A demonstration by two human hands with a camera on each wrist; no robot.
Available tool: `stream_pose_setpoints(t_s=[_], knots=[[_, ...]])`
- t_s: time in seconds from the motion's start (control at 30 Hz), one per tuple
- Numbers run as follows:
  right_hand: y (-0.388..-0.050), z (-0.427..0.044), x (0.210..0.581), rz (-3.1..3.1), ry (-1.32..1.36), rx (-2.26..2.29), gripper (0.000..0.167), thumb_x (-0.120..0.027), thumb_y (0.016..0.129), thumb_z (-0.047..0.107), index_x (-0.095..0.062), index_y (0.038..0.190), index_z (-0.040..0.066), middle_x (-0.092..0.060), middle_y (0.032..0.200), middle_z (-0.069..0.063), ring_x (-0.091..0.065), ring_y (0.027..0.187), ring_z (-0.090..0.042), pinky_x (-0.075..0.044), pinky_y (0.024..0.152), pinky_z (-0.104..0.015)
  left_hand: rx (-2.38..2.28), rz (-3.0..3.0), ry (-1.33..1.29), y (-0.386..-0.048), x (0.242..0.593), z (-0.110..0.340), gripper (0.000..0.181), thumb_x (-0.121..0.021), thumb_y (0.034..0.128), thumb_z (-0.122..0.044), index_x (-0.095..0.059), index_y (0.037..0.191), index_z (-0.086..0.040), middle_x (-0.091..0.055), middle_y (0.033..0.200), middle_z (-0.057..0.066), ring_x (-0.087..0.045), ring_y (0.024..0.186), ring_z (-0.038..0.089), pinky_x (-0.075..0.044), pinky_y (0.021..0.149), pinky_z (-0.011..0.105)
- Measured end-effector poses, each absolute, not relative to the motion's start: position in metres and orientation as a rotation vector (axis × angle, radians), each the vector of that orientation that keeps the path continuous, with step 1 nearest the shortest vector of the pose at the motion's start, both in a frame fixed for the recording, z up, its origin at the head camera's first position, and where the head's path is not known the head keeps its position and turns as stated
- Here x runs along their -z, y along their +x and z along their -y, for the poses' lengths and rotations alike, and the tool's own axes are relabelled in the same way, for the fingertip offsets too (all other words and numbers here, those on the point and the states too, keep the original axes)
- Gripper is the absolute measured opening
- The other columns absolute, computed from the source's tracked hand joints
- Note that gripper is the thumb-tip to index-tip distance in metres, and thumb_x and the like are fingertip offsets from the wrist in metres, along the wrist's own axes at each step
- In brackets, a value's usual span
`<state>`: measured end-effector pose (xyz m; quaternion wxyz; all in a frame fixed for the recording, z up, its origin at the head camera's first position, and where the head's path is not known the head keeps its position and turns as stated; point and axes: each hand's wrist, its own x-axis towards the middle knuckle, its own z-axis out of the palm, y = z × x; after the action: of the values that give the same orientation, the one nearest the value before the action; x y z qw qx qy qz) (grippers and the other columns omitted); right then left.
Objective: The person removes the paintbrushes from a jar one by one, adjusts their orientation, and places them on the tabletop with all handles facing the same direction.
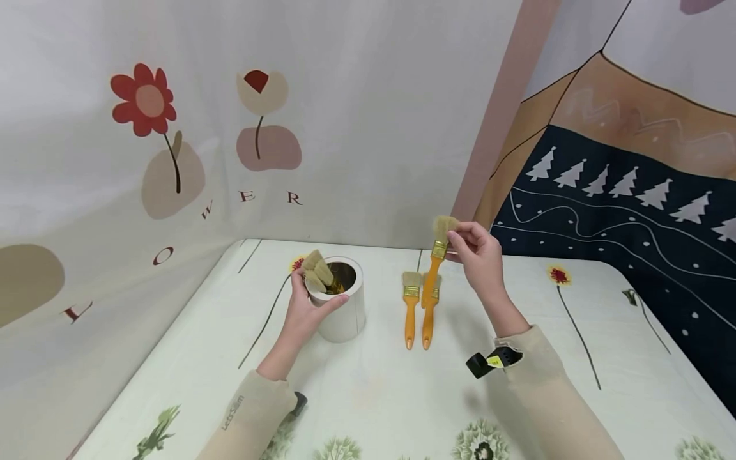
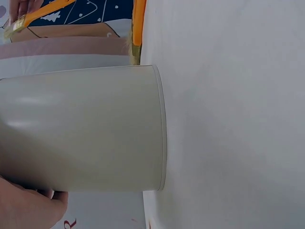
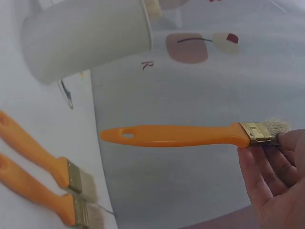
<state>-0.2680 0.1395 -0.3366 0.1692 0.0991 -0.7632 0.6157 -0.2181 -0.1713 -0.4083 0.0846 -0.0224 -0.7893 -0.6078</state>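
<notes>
My left hand (image 1: 301, 313) holds a white cylindrical container (image 1: 344, 322) by its upper part, thumb along the front near the rim. The container stands upright on the table. Paintbrushes (image 1: 317, 268) lean inside it with their pale bristles up; their handles are mostly hidden. In my right hand (image 1: 483, 259), a paintbrush (image 3: 181, 136) is pinched at its bristles, with the orange handle hanging down above the table. Beneath it, two more paintbrushes lie side by side, a left one (image 1: 410, 313) and a right one (image 1: 428, 329), the latter partly covered by the held brush.
A white cloth with printed flowers covers the table (image 1: 368, 396). Behind it hangs a pale curtain (image 1: 368, 128) with flower prints and letters. At the right is a dark cloth panel (image 1: 609, 217) with printed trees. Each wrist wears a small black camera.
</notes>
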Motion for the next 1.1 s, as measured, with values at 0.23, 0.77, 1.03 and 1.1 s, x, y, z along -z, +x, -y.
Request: stream_pose_setpoints(t_s=[0.23,0.77,1.03,1.1], knots=[[-0.275,-0.150,0.347,2.197,0.219,-1.757,0.029,-0.059,0.100,0.016,-0.059,0.121,-0.005,-0.065,0.118,-0.028,-0.066,0.080,0.007,-0.059,0.071,-0.016,1.816,2.356,-0.053,-0.218,0.408,0.172,0.092,-0.080,0.0822,-0.022,-0.017,0.148,-0.010,-0.032,0.156,0.016,-0.025,0.151,0.033,-0.021,0.124,0.056],[-0.287,-0.167,0.378,2.344,0.026,-1.754,0.031,-0.056,0.102,0.018,-0.057,0.126,-0.003,-0.064,0.125,-0.027,-0.062,0.077,0.010,-0.058,0.071,-0.015,1.787,2.362,-0.059,-0.216,0.409,0.172,0.090,-0.080,0.0828,-0.023,-0.019,0.148,-0.010,-0.033,0.155,0.015,-0.026,0.151,0.032,-0.018,0.125,0.056],[-0.292,-0.173,0.394,2.421,-0.051,-1.749,0.031,-0.054,0.103,0.019,-0.056,0.127,-0.001,-0.065,0.126,-0.026,-0.063,0.079,0.006,-0.059,0.071,-0.017,1.782,2.369,-0.066,-0.217,0.409,0.173,0.089,-0.079,0.0833,-0.022,-0.019,0.148,-0.011,-0.034,0.155,0.015,-0.028,0.150,0.033,-0.021,0.124,0.056],[-0.293,-0.174,0.397,2.434,-0.058,-1.745,0.032,-0.054,0.104,0.019,-0.056,0.127,-0.002,-0.064,0.125,-0.026,-0.063,0.080,0.005,-0.059,0.072,-0.017,1.784,2.372,-0.071,-0.217,0.409,0.172,0.089,-0.079,0.0834,-0.022,-0.019,0.148,-0.011,-0.034,0.155,0.015,-0.028,0.150,0.032,-0.022,0.124,0.056]])
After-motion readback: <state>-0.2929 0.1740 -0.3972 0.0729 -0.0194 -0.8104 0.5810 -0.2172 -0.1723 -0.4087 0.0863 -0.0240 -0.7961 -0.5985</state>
